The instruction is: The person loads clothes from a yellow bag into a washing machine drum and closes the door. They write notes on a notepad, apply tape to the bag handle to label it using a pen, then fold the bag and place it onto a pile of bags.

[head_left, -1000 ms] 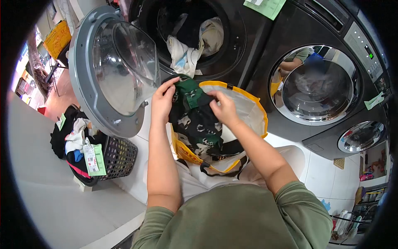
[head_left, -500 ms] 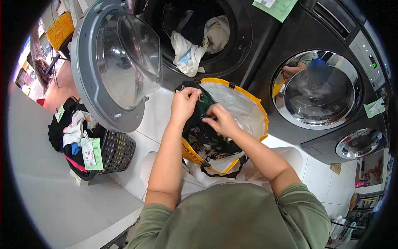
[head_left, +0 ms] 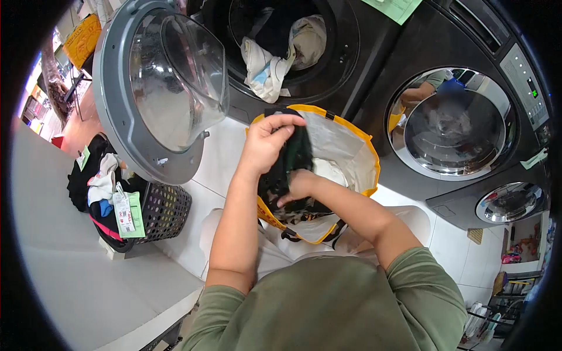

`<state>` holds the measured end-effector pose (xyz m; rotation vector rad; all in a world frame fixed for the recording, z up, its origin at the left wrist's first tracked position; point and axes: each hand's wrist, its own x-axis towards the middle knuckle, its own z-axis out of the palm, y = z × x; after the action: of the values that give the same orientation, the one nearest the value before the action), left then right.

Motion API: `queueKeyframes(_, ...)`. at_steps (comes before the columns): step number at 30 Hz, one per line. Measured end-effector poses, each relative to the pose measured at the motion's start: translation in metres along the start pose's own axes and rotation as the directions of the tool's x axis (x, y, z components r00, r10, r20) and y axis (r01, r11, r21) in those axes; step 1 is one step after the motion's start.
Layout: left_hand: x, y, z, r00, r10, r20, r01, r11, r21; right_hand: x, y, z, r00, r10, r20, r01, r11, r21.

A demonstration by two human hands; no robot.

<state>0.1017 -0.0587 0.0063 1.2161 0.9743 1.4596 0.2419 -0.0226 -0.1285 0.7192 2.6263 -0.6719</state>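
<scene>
A dark garment [head_left: 300, 149], black with some green, hangs over the mouth of a large yellow-edged bag [head_left: 351, 128] with a pale lining. My left hand [head_left: 268, 143] pinches its upper part near the bag's far left rim. Lower down, my right hand [head_left: 300, 186] is closed on the dark cloth inside the bag mouth, its fingers partly hidden and slightly blurred. A white piece of cloth [head_left: 331, 171] shows beside my right wrist, and patterned dark cloth lies toward the near rim.
Beyond the bag, the open washer drum [head_left: 336, 58] has white and beige laundry [head_left: 266, 67] spilling over its lip. Its door [head_left: 120, 99] swings out at left. A dark basket [head_left: 170, 213] of clothes stands left. To the right is a closed front-loading machine [head_left: 374, 111].
My right hand has moved down and slightly left, deeper into the bag along the dark garment. My left hand stays at the top, its index finger now stretched to the right.
</scene>
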Motion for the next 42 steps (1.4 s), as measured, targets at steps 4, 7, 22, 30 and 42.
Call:
queueKeyframes(4, -0.009, 0.0, 0.014, 0.965, 0.075, 0.252, -0.142, 0.956, 0.259, 0.018, 0.031, 0.046, 0.928, -0.083, 0.364, 0.107, 0.993, -0.047)
queueKeyframes(7, -0.012, -0.007, 0.016, 0.955, 0.02, 0.296, -0.068, 0.986, 0.154, 0.044, 0.051, 0.094, 0.875, -0.03, 0.483, 0.067, 0.996, -0.059)
queueKeyframes(22, 0.018, -0.066, -0.072, 0.961, 0.266, 0.072, -0.272, 0.874, 0.402, -0.146, 0.04, -0.256, 0.398, 0.226, -0.889, 0.719, 0.525, 0.455)
queueKeyframes(30, 0.017, -0.124, -0.02, 0.781, -0.375, 0.499, 0.185, 0.903, 0.388, -0.133, 0.096, -0.247, 0.469, 0.415, -0.78, 0.752, 0.275, 0.599)
queueKeyframes(42, 0.024, -0.09, -0.03, 0.893, -0.273, -0.357, 0.375, 0.891, 0.257, -0.122, -0.02, -0.075, 0.844, -0.117, -0.524, 0.313, 0.9, 0.303)
